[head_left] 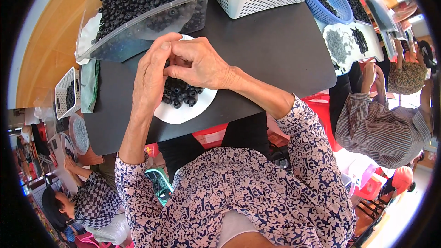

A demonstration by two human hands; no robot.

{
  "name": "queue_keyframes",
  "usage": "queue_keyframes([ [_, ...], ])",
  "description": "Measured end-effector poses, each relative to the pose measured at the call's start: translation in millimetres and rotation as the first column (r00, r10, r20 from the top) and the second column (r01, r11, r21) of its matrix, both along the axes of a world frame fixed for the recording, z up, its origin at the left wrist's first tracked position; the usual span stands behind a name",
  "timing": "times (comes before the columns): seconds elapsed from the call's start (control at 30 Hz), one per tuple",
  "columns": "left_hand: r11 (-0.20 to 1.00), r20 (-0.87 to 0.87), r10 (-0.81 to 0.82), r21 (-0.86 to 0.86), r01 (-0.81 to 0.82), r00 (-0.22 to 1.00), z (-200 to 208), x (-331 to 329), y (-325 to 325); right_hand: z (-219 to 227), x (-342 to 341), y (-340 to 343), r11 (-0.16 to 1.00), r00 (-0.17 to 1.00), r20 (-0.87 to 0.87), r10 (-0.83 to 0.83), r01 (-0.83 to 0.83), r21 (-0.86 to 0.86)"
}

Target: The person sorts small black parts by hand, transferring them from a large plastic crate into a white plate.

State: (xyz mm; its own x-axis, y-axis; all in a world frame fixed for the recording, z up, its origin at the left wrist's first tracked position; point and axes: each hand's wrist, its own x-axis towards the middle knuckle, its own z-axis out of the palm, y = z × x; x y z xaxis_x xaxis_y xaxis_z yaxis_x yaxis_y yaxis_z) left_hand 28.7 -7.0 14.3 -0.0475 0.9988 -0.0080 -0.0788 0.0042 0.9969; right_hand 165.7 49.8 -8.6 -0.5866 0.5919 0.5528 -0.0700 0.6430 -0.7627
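Note:
Both my hands meet above a white plate (171, 115) on the dark table. My left hand (149, 73) is upright, its fingers bent over toward the right hand. My right hand (200, 64) comes in from the right, with thumb and fingers pinched against the left hand's fingers. A little darkness shows between them, but whatever they hold is mostly hidden. Small round black pieces (178, 94), some with ring-like openings, lie piled on the plate just below my fingers. Behind my hands stands a clear plastic bin (151, 24) full of similar pieces.
A white perforated basket (268, 2) of black pieces stands at the far edge. Beyond it are a blue basket (328, 13) and a white tray (367, 34) with grey and black bits. A green cloth (90, 87) hangs at left. Co-workers sit on both sides.

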Motion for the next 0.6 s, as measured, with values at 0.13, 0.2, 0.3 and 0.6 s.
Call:
queue_keyframes([
  [0.13,0.998,0.005,0.053,0.025,-0.053,0.999,-2.2,4.5,0.0,2.5,-3.0,-3.8,1.000,0.997,-0.082,-0.013,0.014,0.011],
  [0.2,0.988,0.008,0.144,0.052,-0.144,0.990,-6.6,9.8,1.0,0.7,-4.6,-5.6,1.000,0.988,-0.152,-0.024,0.023,-0.005],
  [0.3,0.974,0.042,0.214,0.061,-0.216,0.976,-2.4,23.6,0.1,0.4,-3.8,-5.1,1.000,0.978,-0.211,0.000,0.004,0.015],
  [0.6,0.953,0.006,0.249,0.175,-0.246,0.968,4.8,18.9,-9.0,8.4,-8.7,-6.3,0.998,0.963,-0.269,0.022,-0.036,-0.047],
])
